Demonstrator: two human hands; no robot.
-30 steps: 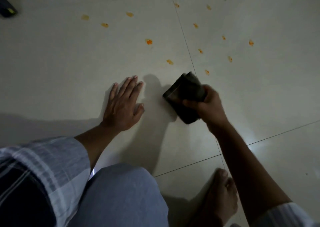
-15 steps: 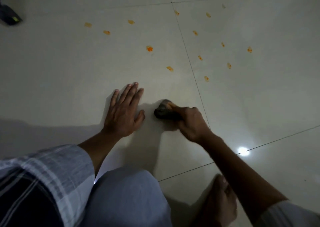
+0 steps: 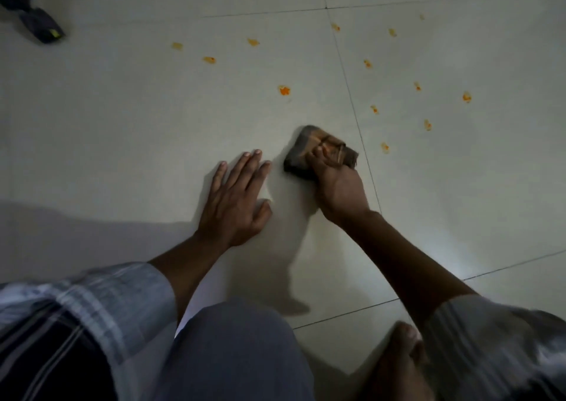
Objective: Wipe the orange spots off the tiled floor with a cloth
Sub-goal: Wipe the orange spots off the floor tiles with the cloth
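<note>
My right hand (image 3: 337,186) presses a folded dark brown cloth (image 3: 306,148) flat onto the pale tiled floor (image 3: 122,125). My left hand (image 3: 235,195) lies flat on the floor just left of the cloth, fingers spread, holding nothing. Several orange spots dot the tiles beyond the cloth. The brightest orange spot (image 3: 284,90) is straight ahead of it. A smaller orange spot (image 3: 384,147) sits just right of the cloth, across a grout line (image 3: 352,103).
A dark object (image 3: 43,25) lies on the floor at the far left. My bent knee (image 3: 232,354) and bare foot (image 3: 398,361) fill the bottom of the view. A bright light patch (image 3: 453,266) falls on the tile at the right.
My right hand brought the cloth down from the air onto the floor, then slid it forward and to the right. The spot near the cloth's path is no longer visible. My left hand stayed put.
</note>
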